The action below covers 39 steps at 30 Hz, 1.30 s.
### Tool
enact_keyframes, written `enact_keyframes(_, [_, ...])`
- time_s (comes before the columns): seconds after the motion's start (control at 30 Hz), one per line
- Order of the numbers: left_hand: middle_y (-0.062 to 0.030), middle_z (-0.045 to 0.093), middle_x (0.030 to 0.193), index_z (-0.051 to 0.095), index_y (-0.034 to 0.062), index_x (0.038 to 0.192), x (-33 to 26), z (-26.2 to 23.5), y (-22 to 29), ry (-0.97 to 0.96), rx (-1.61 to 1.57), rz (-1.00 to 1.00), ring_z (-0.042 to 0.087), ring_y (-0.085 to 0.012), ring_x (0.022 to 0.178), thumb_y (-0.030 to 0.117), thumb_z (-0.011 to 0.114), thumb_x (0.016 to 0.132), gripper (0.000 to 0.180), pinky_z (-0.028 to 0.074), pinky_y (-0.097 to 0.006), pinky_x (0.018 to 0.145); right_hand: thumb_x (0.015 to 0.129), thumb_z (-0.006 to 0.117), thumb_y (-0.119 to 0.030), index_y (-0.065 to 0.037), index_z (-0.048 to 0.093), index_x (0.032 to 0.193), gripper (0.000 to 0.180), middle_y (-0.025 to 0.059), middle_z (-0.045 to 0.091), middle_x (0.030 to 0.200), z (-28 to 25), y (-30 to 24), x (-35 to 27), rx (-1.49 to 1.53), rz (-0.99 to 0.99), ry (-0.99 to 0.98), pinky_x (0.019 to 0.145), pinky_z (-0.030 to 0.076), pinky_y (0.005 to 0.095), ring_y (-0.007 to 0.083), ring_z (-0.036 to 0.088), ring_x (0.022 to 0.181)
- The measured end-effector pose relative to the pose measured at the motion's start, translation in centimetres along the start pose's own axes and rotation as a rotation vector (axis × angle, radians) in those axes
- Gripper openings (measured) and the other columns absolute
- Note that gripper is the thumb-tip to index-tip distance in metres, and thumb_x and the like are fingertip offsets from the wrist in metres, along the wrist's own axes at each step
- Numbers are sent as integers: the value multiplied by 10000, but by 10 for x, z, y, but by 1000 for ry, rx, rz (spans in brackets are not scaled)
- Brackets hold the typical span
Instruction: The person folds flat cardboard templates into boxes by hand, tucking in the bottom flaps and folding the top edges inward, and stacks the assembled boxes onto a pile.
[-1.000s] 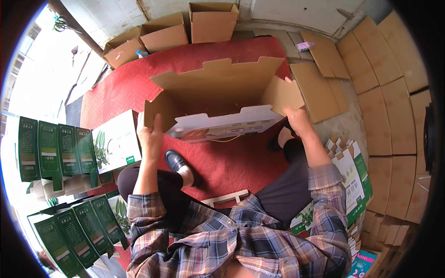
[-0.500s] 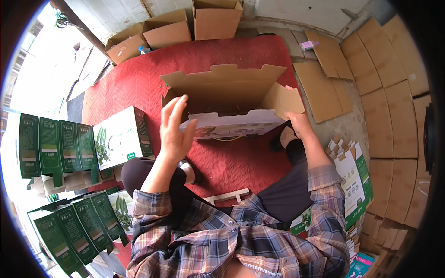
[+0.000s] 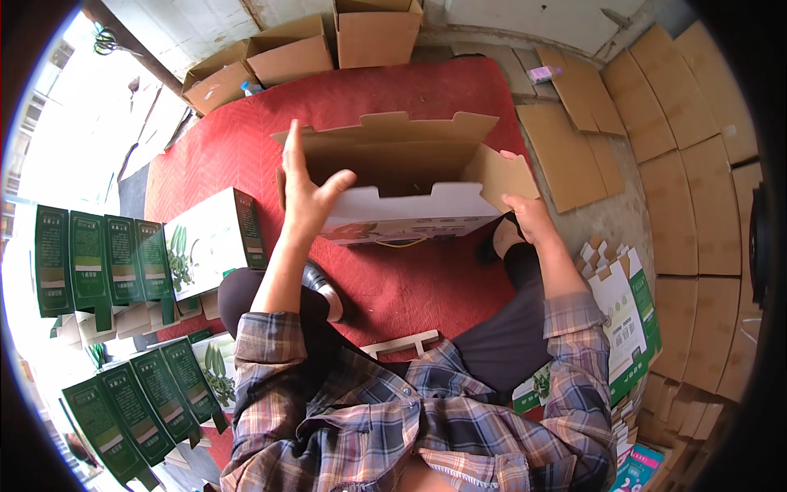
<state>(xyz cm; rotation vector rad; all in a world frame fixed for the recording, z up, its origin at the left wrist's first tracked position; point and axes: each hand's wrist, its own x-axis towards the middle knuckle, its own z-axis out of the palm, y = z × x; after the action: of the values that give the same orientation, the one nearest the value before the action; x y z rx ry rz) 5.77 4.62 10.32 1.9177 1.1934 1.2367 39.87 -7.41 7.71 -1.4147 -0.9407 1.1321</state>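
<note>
Now the left hand has risen, seemingly touching the carton.

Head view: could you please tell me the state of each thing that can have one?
Carton: half-folded, top flaps open, on its side.
Left hand: open, at the carton's left flap.
Right hand: gripping the carton's right end.
Brown boxes: open, upright.
Green boxes: assembled, standing in rows.
Flat cardboard: unfolded, laid out.

carton: inside hidden by front wall | right hand: fingertips behind carton flap
</note>
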Motion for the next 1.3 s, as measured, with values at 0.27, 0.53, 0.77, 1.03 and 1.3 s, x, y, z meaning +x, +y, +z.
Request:
enact_keyframes(0.27, [-161, 493, 1237, 554, 102, 1259, 6, -5, -11, 97, 398, 100, 420, -345, 1215, 462, 778, 689, 710, 300, -471, 1050, 747, 435, 75, -66, 395, 1380, 650, 80, 449, 1356, -2, 1, -1, 34, -33, 6, 1075, 270, 311, 187, 374, 1294])
enact_keyframes(0.53, [-85, 610, 967, 679, 61, 1037, -15, -25, -7, -409, 370, 62, 563, -265, 970, 610, 722, 612, 695, 326, -417, 969, 748, 444, 75, -70, 408, 1371, 641, 75, 461, 1341, 4, 0, 3, 66, -97, 14, 1068, 278, 309, 182, 386, 1281])
enact_keyframes(0.77, [-230, 503, 1280, 513, 62, 1306, -27, -35, -17, -776, 311, -59, 410, -367, 1248, 642, 706, 632, 910, 332, -448, 1054, 825, 495, -5, -70, 351, 1402, 598, 87, 407, 1378, 19, -6, -1, -48, -114, 83, 1065, 295, 332, 200, 392, 1269])
enact_keyframes(1.03, [-267, 431, 1362, 440, 91, 1377, -28, -33, -11, -822, 228, -127, 347, -384, 1320, 578, 738, 651, 923, 316, -451, 1077, 731, 595, -705, -35, 288, 1452, 1032, 203, 35, 1554, 11, -6, 7, -479, -16, -402, 1146, 153, 420, 296, 47, 1444])
enact_keyframes(1.3, [-103, 637, 856, 645, -45, 1010, -40, -66, 44, -293, -52, 133, 624, -186, 796, -20, 606, 783, 231, 493, -302, 808, 913, 509, -527, -18, 443, 1370, 687, 159, 44, 1565, 16, 6, 12, -693, -39, -320, 1143, 166, 406, 304, 93, 1441])
